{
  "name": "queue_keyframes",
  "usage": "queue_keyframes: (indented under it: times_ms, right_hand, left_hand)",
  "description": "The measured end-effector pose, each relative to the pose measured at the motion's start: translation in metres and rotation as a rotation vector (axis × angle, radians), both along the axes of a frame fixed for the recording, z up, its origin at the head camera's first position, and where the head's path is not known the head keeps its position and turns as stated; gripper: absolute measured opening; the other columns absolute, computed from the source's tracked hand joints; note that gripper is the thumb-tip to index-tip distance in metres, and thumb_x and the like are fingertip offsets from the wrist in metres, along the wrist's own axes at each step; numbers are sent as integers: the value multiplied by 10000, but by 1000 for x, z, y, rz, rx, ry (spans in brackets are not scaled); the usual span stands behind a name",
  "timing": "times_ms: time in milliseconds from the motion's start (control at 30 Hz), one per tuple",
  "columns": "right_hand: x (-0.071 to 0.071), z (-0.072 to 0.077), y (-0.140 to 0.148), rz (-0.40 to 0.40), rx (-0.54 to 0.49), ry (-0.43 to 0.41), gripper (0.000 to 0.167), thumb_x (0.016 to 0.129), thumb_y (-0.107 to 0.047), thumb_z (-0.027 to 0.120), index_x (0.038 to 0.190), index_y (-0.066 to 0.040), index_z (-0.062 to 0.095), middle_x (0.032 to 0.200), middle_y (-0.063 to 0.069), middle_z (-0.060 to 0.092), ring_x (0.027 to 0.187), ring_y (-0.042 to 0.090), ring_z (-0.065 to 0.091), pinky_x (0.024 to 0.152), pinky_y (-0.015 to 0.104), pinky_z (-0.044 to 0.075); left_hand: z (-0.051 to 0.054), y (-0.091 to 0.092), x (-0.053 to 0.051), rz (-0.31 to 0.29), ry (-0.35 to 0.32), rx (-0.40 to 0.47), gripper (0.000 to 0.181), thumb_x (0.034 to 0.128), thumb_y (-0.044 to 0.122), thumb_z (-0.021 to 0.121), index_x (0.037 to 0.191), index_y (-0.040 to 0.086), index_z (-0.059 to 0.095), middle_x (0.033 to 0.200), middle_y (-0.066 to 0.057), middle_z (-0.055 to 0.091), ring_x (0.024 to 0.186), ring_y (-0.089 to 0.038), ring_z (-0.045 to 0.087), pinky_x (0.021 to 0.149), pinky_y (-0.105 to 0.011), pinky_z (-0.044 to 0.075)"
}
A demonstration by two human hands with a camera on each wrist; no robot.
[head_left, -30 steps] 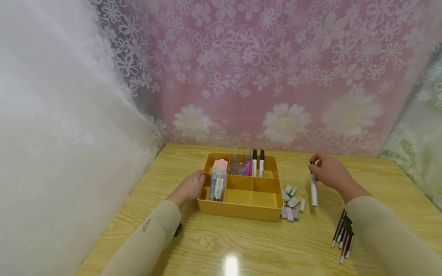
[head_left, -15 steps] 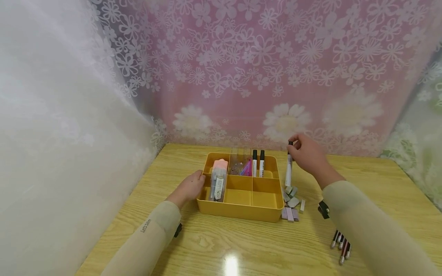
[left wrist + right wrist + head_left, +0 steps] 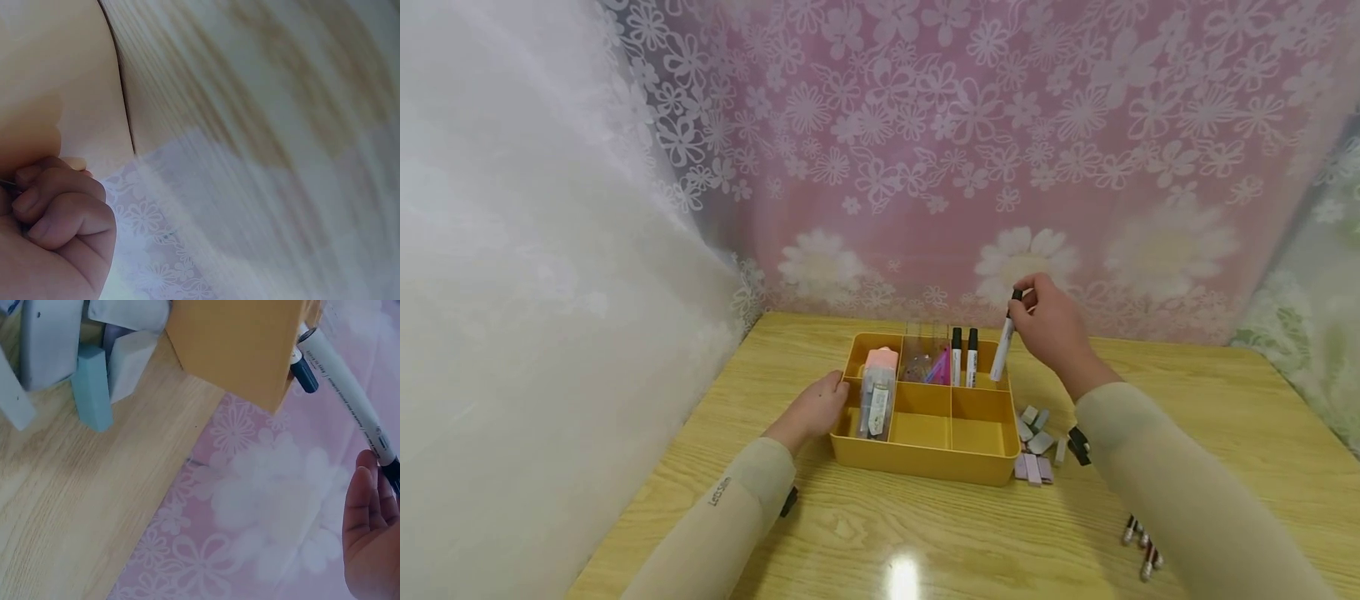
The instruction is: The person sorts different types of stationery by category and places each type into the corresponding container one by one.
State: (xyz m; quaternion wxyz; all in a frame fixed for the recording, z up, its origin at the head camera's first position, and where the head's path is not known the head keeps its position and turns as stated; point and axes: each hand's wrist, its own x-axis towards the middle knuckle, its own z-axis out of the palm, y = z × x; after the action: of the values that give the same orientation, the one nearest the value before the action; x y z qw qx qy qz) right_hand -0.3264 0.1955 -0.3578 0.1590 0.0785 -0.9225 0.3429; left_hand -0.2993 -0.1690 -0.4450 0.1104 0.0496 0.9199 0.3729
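Note:
A yellow compartment box [image 3: 925,461] stands on the wooden table. My left hand [image 3: 812,408] grips its left rim, fingers curled over the edge in the left wrist view. My right hand [image 3: 1051,329] pinches a white marker [image 3: 1002,350] by its black cap. Tilted, the marker has its lower end over the back right compartment, where two more markers [image 3: 972,358] stand cap up. In the right wrist view the held marker [image 3: 344,387] slants beside the box's wall [image 3: 231,350]. Clear rulers and a pink set square [image 3: 938,367] stand in the back middle compartment.
A clear pack with a pink top [image 3: 877,396] leans across the left compartments. Several erasers [image 3: 1040,442] lie against the box's right side. Pencils [image 3: 1146,554] lie near my right forearm, partly hidden by it. A flowered curtain [image 3: 895,167] hangs behind the table.
My right hand has carried the marker left from the table's right side to above the back right compartment, tilting it. The left hand still holds the box's rim.

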Motion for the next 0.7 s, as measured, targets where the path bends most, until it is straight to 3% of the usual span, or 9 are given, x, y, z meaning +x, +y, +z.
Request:
queue_keyframes:
  times_ms: [100, 333, 533, 700]
  right_hand:
    - [-1, -3, -2, 15, 29, -11, 332, 1066, -287, 482, 1309, -62, 482, 1047, 134, 622, 800, 283, 612, 580, 381, 490]
    - [-5, -19, -2, 58, 82, -138, 293, 1060, -261, 521, 1288, -81, 484, 1047, 149, 642, 642, 254, 571, 569, 383, 492]
    - [-8, -27, -2, 71, 124, -185, 306, 1065, -251, 518, 1306, -64, 498, 1041, 146, 645, 726, 248, 602, 614, 383, 508]
    - [-4, -26, 1, 78, 119, -190, 331, 1062, -253, 489, 1326, -54, 505, 1070, 160, 631, 703, 257, 571, 597, 384, 489]
  left_hand:
    - [0, 0, 0, -7, 9, -8, 532, 1111, 378, 284, 1517, 52, 396, 1492, -132, 491, 1382, -315, 450, 1137, -533, 336]
    - [2, 1, 1, -2, 0, -24, 554, 1112, 383, 283, 1543, 45, 360, 1527, -137, 456, 1408, -319, 420, 1150, -531, 316]
    - [2, 1, 0, 11, -8, -19, 553, 1110, 388, 285, 1541, 50, 366, 1527, -131, 458, 1406, -319, 422, 1149, -537, 314]
    - [1, 1, 0, 1, 6, -33, 541, 1113, 378, 276, 1525, 45, 383, 1506, -132, 480, 1389, -315, 443, 1141, -533, 330]
